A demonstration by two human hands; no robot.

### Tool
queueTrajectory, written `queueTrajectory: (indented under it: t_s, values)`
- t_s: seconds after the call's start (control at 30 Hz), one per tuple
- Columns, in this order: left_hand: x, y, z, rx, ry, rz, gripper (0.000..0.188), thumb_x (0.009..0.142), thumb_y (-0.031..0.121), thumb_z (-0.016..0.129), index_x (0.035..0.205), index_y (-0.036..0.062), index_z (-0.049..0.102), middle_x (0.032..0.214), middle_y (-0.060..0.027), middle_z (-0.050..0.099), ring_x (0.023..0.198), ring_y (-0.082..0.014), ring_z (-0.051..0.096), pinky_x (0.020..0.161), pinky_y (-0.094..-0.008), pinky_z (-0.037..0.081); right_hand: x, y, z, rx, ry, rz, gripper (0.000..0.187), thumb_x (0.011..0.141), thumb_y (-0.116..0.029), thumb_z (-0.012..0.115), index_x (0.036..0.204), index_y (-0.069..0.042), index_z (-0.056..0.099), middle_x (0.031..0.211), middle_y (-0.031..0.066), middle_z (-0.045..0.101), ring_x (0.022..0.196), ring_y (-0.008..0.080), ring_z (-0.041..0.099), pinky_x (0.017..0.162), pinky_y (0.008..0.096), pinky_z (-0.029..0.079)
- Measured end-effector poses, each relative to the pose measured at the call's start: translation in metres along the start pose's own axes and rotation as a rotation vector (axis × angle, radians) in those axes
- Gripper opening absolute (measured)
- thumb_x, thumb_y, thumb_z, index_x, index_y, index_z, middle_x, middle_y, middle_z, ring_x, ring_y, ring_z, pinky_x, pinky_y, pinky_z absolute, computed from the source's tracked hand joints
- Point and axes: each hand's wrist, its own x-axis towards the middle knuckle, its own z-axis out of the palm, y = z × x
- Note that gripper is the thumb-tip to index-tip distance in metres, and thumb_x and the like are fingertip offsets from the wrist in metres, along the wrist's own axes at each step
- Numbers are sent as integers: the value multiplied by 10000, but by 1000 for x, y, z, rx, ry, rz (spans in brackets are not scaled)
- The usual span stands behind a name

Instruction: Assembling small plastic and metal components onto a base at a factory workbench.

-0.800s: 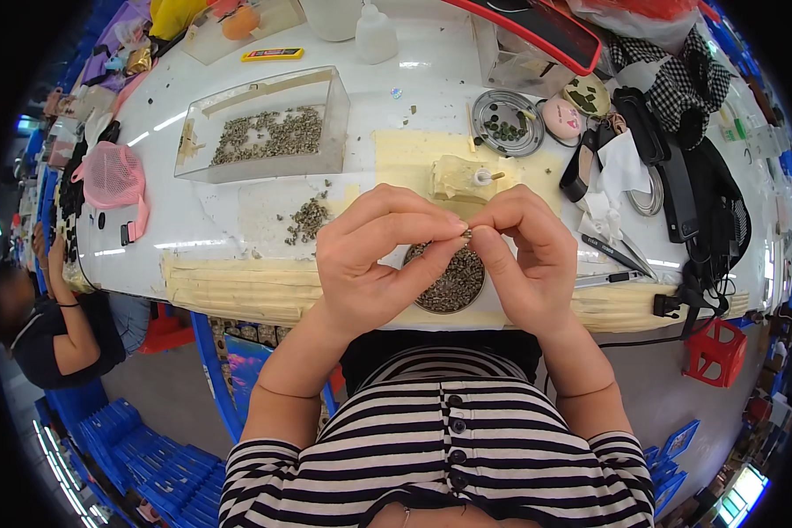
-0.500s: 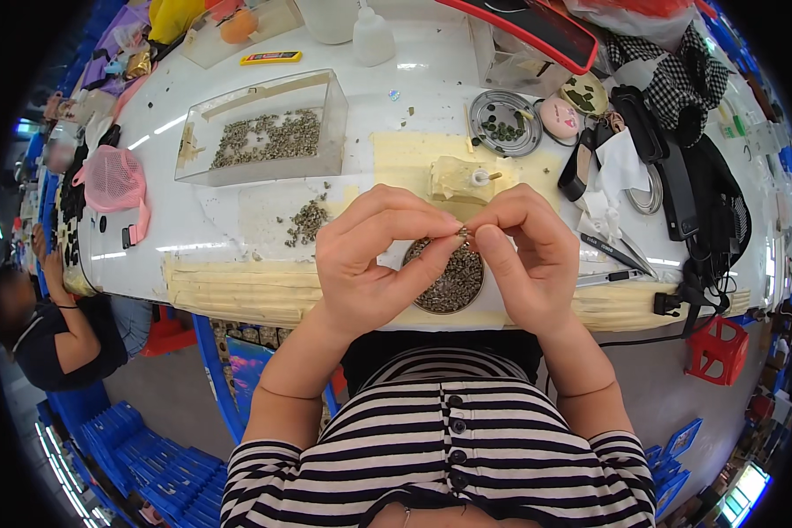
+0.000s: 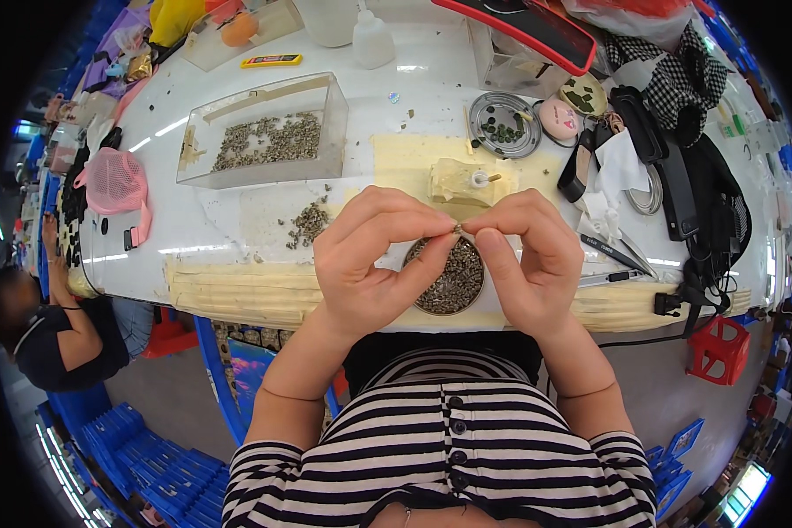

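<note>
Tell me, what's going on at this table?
A person in a striped top is working bare-handed over a round dish of small greyish pieces. The left hand seems to pinch a tiny piece, too small to make out, with the right hand close against it. Similar bits lie in a loose pile and in a clear box toward the left.

The small parts (image 3: 453, 286) are greyish, the shirt (image 3: 378, 431) black-and-white striped, the stool (image 3: 715, 348) red.
</note>
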Motion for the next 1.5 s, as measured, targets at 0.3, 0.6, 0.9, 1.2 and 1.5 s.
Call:
queueTrajectory:
  t_s: [0.3, 0.6, 0.9, 1.2, 1.5]
  values:
    - [-1, 1, 1, 37, 18, 29, 209, 707, -54, 793, 891, 21, 730, 839, -83, 695, 740, -209, 656, 650, -292, 505, -1, 2, -1, -33, 59, -4, 67, 830, 31, 697, 896, 31, 710, 802, 85, 648, 692, 157, 594, 625, 261, 471]
    - [-2, -1, -1, 85, -34, 50, 229, 726, -119, 752, 927, -21, 704, 889, -115, 692, 811, -198, 648, 714, -286, 508, 7, 15, -7, -536, 230, -33, 175, 803, -59, 777, 972, -55, 733, 837, 48, 591, 772, 199, 545, 683, 304, 437]
    - [-3, -1, 0, 78, -20, 29, 225, 728, -126, 747, 922, -21, 702, 878, -108, 687, 798, -193, 641, 706, -285, 502, 12, 17, -7, -644, 202, -97, 119, 799, -78, 780, 895, -64, 711, 846, 43, 609, 801, 221, 534, 695, 327, 426]
    - [-3, -1, 1, 89, -36, 8, 209, 733, -113, 752, 911, -16, 703, 868, -103, 687, 781, -188, 642, 699, -277, 500, 4, 6, -13, 36, 277, 71, 71, 865, -36, 727, 896, 3, 676, 878, 54, 635, 862, 165, 548, 785, 276, 433]
    - [-3, 1, 2, 89, -54, -1, 212, 729, -104, 764, 912, -15, 705, 864, -101, 686, 780, -181, 644, 701, -271, 501, 3, 3, -7, 21, 224, 106, 63, 860, -25, 726, 894, -2, 678, 867, 49, 627, 852, 170, 544, 777, 282, 437]
